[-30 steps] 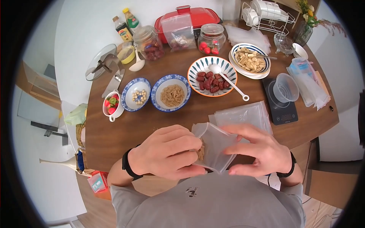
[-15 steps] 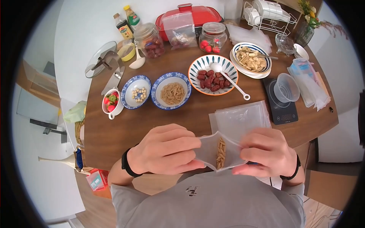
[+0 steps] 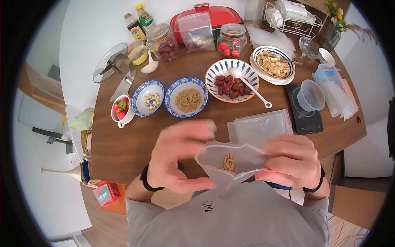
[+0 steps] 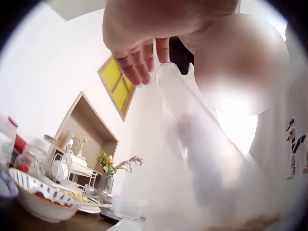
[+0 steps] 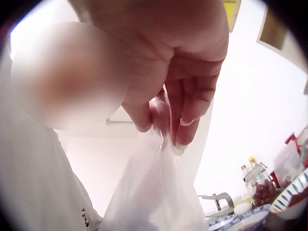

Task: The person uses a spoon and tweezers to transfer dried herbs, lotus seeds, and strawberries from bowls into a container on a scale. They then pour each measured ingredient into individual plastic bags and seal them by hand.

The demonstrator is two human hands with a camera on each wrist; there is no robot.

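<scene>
A clear plastic bag stands with its mouth spread wide between the two hands, above the table's front edge. Tan strip-like pieces lie inside it. The right hand pinches the bag's right rim between thumb and fingers, as the right wrist view also shows. At the bag's left rim, the left hand is blurred, with thumb and fingers spread apart. In the left wrist view its fingers are extended beside the bag's top corner. A bowl of similar tan strips sits farther back.
Flat plastic bags lie just beyond the right hand. A black kitchen scale carries a clear tub. Farther back are a bowl of red dates with a white spoon, a plate of pale slices, and glass jars.
The bag's mouth has been pulled wider, showing the strips inside. The left hand has loosened from the left rim and spread its fingers. The right hand has gone from spread fingers to pinching the rim.
</scene>
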